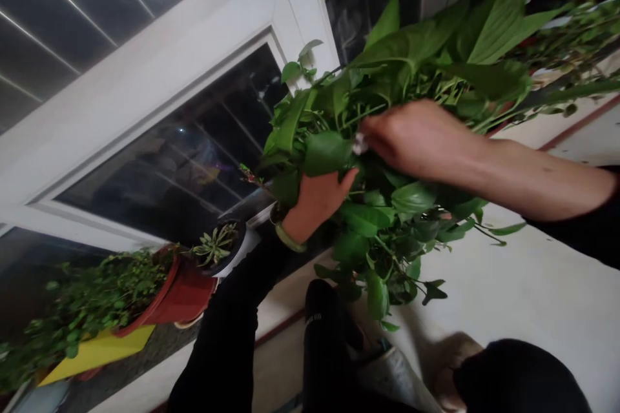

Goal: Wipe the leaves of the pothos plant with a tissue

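Observation:
A bushy potted plant (371, 219) with broad green leaves fills the middle and upper right. My left hand (317, 203), a pale green bangle (290, 239) at its wrist, holds one broad leaf (328, 153) from below. That leaf covers the fingers; the thumb points up beside its edge. Just right of the leaf, my right hand (409, 135) is closed around a small crumpled white wad (358, 143), perhaps tissue, and is slightly blurred. Foliage hides most of this plant's pot.
White-framed windows (159, 110) run behind the plants. Down the ledge on the left are a small succulent (216, 243), a red pot (179, 290) with trailing greenery and a yellow sheet (99, 353). More foliage (576, 35) stands at far right. A dark rounded shape (520, 377) is below.

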`<action>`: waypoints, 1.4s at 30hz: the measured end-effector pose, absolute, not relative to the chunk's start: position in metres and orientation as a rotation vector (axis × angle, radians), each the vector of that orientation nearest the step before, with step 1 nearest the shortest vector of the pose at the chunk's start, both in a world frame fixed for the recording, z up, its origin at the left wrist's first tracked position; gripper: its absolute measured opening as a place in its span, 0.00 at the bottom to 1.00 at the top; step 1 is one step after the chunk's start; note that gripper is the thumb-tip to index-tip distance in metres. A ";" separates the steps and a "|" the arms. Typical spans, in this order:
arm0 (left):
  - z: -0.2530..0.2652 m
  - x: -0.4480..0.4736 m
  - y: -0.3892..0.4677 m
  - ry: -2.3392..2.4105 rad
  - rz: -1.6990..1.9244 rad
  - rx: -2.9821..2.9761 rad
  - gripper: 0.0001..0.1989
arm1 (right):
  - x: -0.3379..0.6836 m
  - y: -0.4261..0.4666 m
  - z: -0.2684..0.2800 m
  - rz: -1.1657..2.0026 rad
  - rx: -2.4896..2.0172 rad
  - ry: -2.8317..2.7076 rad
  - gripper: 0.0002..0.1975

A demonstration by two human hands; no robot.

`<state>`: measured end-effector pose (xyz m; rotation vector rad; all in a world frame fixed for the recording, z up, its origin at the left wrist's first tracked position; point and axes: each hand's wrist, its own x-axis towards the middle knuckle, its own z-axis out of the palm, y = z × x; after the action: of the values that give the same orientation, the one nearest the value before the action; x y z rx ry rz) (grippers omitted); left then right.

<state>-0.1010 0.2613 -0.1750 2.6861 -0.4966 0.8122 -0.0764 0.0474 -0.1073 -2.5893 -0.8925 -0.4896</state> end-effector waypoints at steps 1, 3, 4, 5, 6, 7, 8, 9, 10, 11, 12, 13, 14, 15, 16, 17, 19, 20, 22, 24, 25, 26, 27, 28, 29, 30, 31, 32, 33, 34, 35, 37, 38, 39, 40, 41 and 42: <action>-0.174 -0.103 0.260 -0.491 0.780 2.670 0.19 | -0.075 0.046 -0.105 -0.387 -2.549 -0.897 0.13; -0.170 -0.109 0.257 -0.488 0.730 2.638 0.18 | -0.076 0.040 -0.100 -0.223 -2.333 -0.803 0.12; -0.166 -0.115 0.254 -0.496 0.719 2.615 0.18 | -0.079 0.035 -0.096 -0.200 -2.187 -0.715 0.11; -0.162 -0.123 0.251 -0.511 0.713 2.585 0.18 | -0.083 0.029 -0.092 -0.215 -2.050 -0.623 0.10; -0.159 -0.133 0.249 -0.534 0.709 2.549 0.19 | -0.090 0.024 -0.088 -0.256 -1.944 -0.545 0.09; -0.156 -0.146 0.246 -0.569 0.702 2.503 0.20 | -0.097 0.018 -0.085 -0.313 -1.876 -0.489 0.08; -0.155 -0.162 0.243 -0.616 0.688 2.448 0.21 | -0.105 0.014 -0.084 -0.385 -1.843 -0.458 0.07; -0.157 -0.178 0.240 -0.676 0.662 2.387 0.22 | -0.114 0.011 -0.084 -0.466 -1.856 -0.448 0.08; -0.161 -0.195 0.237 -0.735 0.627 2.321 0.22 | -0.122 0.011 -0.088 -0.548 -1.917 -0.464 0.09; -0.168 -0.213 0.233 -0.783 0.587 2.255 0.22 | -0.130 0.012 -0.094 -0.623 -2.019 -0.505 0.12; -0.178 -0.229 0.229 -0.817 0.543 2.191 0.23 | -0.137 0.015 -0.102 -0.685 -2.145 -0.568 0.14; -0.189 -0.244 0.224 -0.836 0.493 2.129 0.23 | -0.143 0.020 -0.111 -0.717 -2.272 -0.637 0.16; -0.201 -0.257 0.220 -0.844 0.437 2.070 0.23 | -0.148 0.025 -0.121 -0.708 -2.380 -0.707 0.17; -0.213 -0.269 0.215 -0.852 0.380 2.006 0.23 | -0.153 0.030 -0.130 -0.651 -2.430 -0.783 0.17; -0.225 -0.280 0.212 -0.853 0.325 1.941 0.24 | -0.159 0.034 -0.139 -0.577 -2.405 -0.806 0.15; -0.236 -0.290 0.209 -0.840 0.261 1.887 0.24 | -0.166 0.036 -0.148 -0.506 -2.320 -0.847 0.13; -0.255 -0.308 0.207 -0.784 0.135 1.797 0.25 | -0.184 0.031 -0.163 -0.402 -2.092 -0.838 0.11; -0.262 -0.316 0.207 -0.740 0.068 1.757 0.26 | -0.194 0.025 -0.171 -0.344 -1.978 -0.805 0.13; -0.274 -0.326 0.205 -0.634 -0.066 1.676 0.27 | -0.214 0.005 -0.190 -0.155 -1.809 -0.696 0.20; -0.281 -0.330 0.197 -0.508 -0.164 1.585 0.29 | -0.226 -0.021 -0.213 0.083 -1.709 -0.566 0.24; -0.283 -0.329 0.190 -0.446 -0.193 1.537 0.30 | -0.229 -0.033 -0.226 0.155 -1.668 -0.459 0.24; -0.284 -0.326 0.181 -0.386 -0.211 1.489 0.31 | -0.229 -0.044 -0.238 0.174 -1.623 -0.338 0.24; -0.284 -0.322 0.171 -0.333 -0.218 1.441 0.31 | -0.226 -0.054 -0.248 0.154 -1.583 -0.221 0.25; -0.282 -0.316 0.159 -0.288 -0.217 1.394 0.31 | -0.221 -0.062 -0.257 0.109 -1.542 -0.122 0.24; -0.280 -0.309 0.146 -0.250 -0.202 1.350 0.30 | -0.215 -0.067 -0.263 0.042 -1.500 -0.047 0.23; -0.278 -0.301 0.134 -0.217 -0.174 1.305 0.29 | -0.208 -0.070 -0.267 -0.039 -1.458 -0.003 0.22; -0.275 -0.292 0.122 -0.184 -0.134 1.258 0.27 | -0.201 -0.072 -0.269 -0.128 -1.414 0.015 0.21; -0.273 -0.281 0.110 -0.146 -0.088 1.211 0.26 | -0.195 -0.072 -0.270 -0.218 -1.376 0.013 0.20; -0.271 -0.268 0.101 -0.103 -0.040 1.161 0.25 | -0.189 -0.071 -0.271 -0.306 -1.344 0.004 0.20; -0.269 -0.255 0.092 -0.056 0.006 1.113 0.24 | -0.183 -0.070 -0.273 -0.383 -1.318 0.001 0.21; -0.268 -0.241 0.086 -0.009 0.053 1.071 0.23 | -0.178 -0.068 -0.275 -0.444 -1.292 0.011 0.22; -0.266 -0.216 0.077 0.058 0.153 1.017 0.20 | -0.166 -0.068 -0.282 -0.538 -1.231 0.064 0.22; -0.265 -0.205 0.074 0.077 0.200 1.009 0.18 | -0.159 -0.070 -0.287 -0.583 -1.194 0.089 0.22; -0.265 -0.198 0.071 0.088 0.250 1.018 0.16 | -0.150 -0.072 -0.291 -0.633 -1.159 0.104 0.21; -0.263 -0.193 0.069 0.095 0.308 1.045 0.13 | -0.140 -0.075 -0.295 -0.690 -1.138 0.103 0.20; -0.262 -0.192 0.066 0.098 0.381 1.086 0.11 | -0.127 -0.078 -0.298 -0.750 -1.134 0.089 0.18; -0.261 -0.193 0.063 0.093 0.465 1.136 0.11 | -0.114 -0.080 -0.300 -0.803 -1.148 0.066 0.16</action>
<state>-0.1935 0.0630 -0.2606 1.1356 0.0932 0.4650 -0.1136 -0.0801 -0.3001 -1.1484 0.0658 -0.8026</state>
